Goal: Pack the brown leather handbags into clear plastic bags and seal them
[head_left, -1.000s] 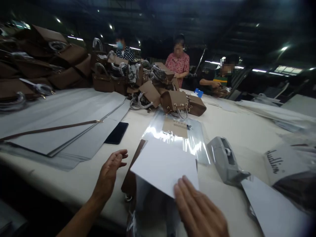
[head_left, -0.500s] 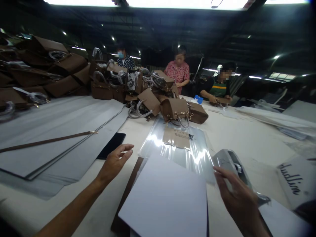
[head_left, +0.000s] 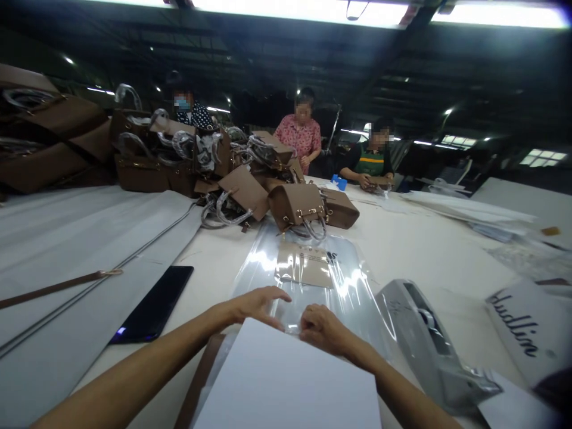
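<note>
My left hand (head_left: 261, 307) is over the far edge of a white sheet (head_left: 286, 381), its thumb and fingers apart. Facing it, my right hand (head_left: 325, 329) is closed, with a small shiny strip of clear tape (head_left: 292, 328) at its fingertips. The sheet lies in front of me on a brown bag (head_left: 201, 378), of which only the left side shows. Just beyond both hands lie clear plastic bags (head_left: 353, 286) with a tan printed packet (head_left: 304, 265) on top. A grey tape dispenser (head_left: 413, 333) stands right of my right hand.
Brown handbags (head_left: 297, 205) with wrapped handles are heaped at the far side. Left are grey sheets (head_left: 111, 238), a brown strap (head_left: 58, 287) and a black phone (head_left: 154, 307). A white lettered bag (head_left: 521, 328) lies at right. Several co-workers (head_left: 298, 134) stand behind the table.
My right hand has moved left from beside the tape dispenser and closed. My left hand has moved right, so both now meet at the sheet's far edge. The view has shifted to the right.
</note>
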### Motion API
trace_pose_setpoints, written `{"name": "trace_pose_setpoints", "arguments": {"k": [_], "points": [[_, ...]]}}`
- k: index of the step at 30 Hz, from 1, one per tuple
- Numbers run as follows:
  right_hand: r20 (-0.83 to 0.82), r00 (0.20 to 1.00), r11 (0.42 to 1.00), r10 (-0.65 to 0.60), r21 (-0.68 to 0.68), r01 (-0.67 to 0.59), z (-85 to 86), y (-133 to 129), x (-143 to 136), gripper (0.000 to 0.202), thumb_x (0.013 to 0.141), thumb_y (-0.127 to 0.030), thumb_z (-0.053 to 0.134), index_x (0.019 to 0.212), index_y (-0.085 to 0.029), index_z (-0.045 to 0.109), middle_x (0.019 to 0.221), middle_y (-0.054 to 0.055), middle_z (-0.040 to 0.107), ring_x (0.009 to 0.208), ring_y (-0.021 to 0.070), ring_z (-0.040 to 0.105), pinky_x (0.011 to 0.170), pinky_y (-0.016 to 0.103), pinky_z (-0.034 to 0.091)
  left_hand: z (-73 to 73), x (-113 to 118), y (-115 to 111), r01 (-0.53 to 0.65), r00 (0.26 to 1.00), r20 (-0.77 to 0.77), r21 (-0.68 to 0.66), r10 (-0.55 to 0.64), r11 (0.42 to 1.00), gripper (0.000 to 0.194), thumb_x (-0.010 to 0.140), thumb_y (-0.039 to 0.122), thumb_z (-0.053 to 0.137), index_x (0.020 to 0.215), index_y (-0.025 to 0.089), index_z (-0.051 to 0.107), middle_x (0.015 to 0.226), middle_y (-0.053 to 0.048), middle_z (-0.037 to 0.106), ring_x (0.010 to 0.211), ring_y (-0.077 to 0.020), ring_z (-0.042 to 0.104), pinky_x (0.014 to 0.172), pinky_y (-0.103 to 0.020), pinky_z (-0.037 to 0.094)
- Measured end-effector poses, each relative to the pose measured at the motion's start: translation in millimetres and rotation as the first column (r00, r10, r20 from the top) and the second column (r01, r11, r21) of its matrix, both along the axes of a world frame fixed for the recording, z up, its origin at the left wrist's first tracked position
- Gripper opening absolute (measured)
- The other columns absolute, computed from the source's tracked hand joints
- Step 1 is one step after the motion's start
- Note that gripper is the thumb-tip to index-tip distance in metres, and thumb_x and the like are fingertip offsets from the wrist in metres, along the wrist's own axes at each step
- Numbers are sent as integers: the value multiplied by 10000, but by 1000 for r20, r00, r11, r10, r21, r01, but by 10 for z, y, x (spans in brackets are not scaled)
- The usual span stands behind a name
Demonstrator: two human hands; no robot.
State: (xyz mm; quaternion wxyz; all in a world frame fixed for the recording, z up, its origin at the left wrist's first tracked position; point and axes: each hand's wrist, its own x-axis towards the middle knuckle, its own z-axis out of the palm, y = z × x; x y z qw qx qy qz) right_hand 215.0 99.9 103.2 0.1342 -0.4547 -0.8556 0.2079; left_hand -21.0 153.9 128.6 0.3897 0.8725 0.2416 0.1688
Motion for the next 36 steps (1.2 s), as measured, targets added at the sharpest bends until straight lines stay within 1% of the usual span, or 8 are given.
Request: {"name": "trace_pose_setpoints", "arguments": {"k": [4, 8, 15, 21, 25, 27, 30, 36], "points": [[-46, 998, 998, -52, -41, 50, 88, 51, 50, 36, 768, -201, 549, 772, -168, 537, 734, -12, 529, 666, 109, 459, 618, 224, 350, -289, 1, 45, 66, 992, -119, 324, -29, 944, 506, 693, 397, 661, 1155, 239, 526, 1180, -92, 540, 1079, -270, 486, 906, -390, 379], [-63, 990, 992, -123, -30, 122, 38, 113, 23, 351, 629, -299, 713, 905, -168, 540, 892, 25, 531, 786, 149, 465, 680, 254, 360, -337, -47, 59, 2, 995, -96, 373, 37, 928, 290, 795, 344, 550, 1060, 231, 584, 1111, -79, 570, 1032, -243, 510, 867, -361, 404], [-92, 994, 987, -67, -155, 52, 37, 427, 55, 130, 782, -251, 558, 695, -154, 557, 638, -30, 508, 602, 93, 449, 559, 209, 325, -220, -27, 32, -83, 992, -54, 361, 110, 929, 700, 607, 517, 697, 1195, 198, 491, 1179, -109, 529, 1079, -280, 471, 903, -399, 400], [-144, 989, 983, 8, -178, -34, 529, 650, 193, 399, 882, -438, 375, 684, -141, 552, 603, -14, 509, 571, 91, 478, 552, 198, 374, 22, -64, 136, -287, 957, 48, 302, 286, 909, 314, 902, 356, 351, 950, 163, 594, 915, -58, 602, 838, -156, 556, 781, -275, 435], [-119, 990, 997, -81, 8, 83, 731, 491, 92, 395, 862, -488, 395, 840, -149, 597, 764, 44, 571, 715, 154, 521, 653, 262, 395, 263, -95, 193, -302, 953, 80, 286, 292, 909, 358, 919, 361, 316, 887, 164, 614, 838, -26, 595, 785, -129, 552, 741, -236, 430], [-56, 993, 979, -106, 168, 114, 720, 329, 33, 383, 821, -487, 484, 1017, -170, 571, 923, 76, 578, 857, 202, 519, 744, 308, 390, 348, -107, 182, -280, 960, 74, 287, 270, 916, 360, 921, 353, 315, 902, 168, 623, 844, -26, 601, 785, -125, 555, 735, -229, 430], [65, 987, 934, -148, 337, 118, 618, 84, 56, 268, 885, -354, 407, 988, -175, 579, 882, 79, 585, 815, 198, 526, 718, 310, 394, 398, -153, 149, -224, 974, 44, 302, 221, 927, 309, 903, 336, 377, 932, 167, 634, 882, -36, 624, 819, -128, 565, 768, -227, 427], [-8, 985, 976, -170, 137, 169, 476, -171, 296, 206, 873, -213, 412, 894, -212, 618, 877, 32, 597, 792, 156, 543, 683, 259, 387, 383, -343, 85, -94, 988, -85, 328, 129, 940, 170, 823, 257, 515, 778, 163, 649, 771, -27, 631, 718, -128, 568, 690, -218, 430]]}}
